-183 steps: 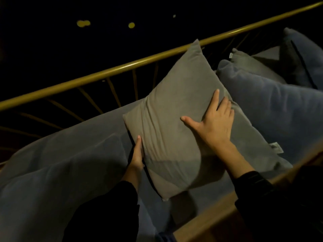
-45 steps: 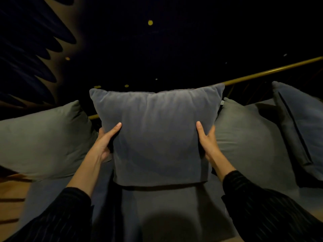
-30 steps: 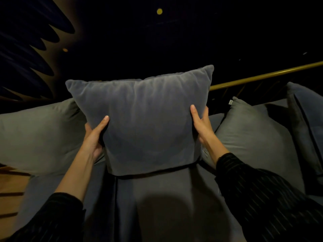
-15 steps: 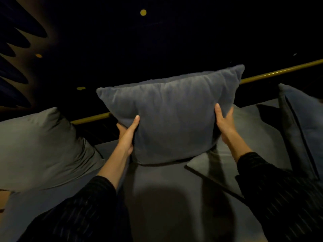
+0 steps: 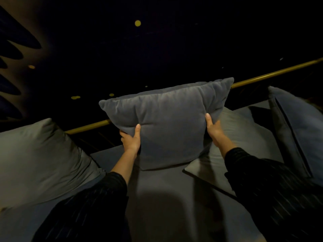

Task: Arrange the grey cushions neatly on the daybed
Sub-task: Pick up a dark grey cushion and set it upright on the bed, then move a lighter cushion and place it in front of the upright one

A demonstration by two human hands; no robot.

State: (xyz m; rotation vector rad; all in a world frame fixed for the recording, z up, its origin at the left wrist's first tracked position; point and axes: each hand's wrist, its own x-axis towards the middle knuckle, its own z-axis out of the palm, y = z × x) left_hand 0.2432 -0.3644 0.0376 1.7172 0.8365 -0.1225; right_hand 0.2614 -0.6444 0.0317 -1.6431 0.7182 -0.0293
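Note:
I hold a blue-grey velvet cushion (image 5: 171, 123) upright at the middle of the daybed, in front of the brass back rail (image 5: 272, 74). My left hand (image 5: 131, 138) grips its left edge and my right hand (image 5: 214, 128) grips its right edge. Its lower edge sits on or just above the grey mattress (image 5: 167, 198); I cannot tell which. A lighter grey cushion (image 5: 243, 137) lies tilted behind it on the right. Another light grey cushion (image 5: 38, 158) leans at the left.
A darker blue-grey cushion (image 5: 300, 130) stands at the far right end. Thin spindles run under the rail. Beyond the rail the room is dark, with a leaf-pattern wall (image 5: 15, 49) at upper left. Open mattress lies between the left cushion and the held one.
Since half a second ago the held cushion has moved back toward the rail and tipped more upright. Earlier I carried it from left of centre toward the right-hand light grey cushion.

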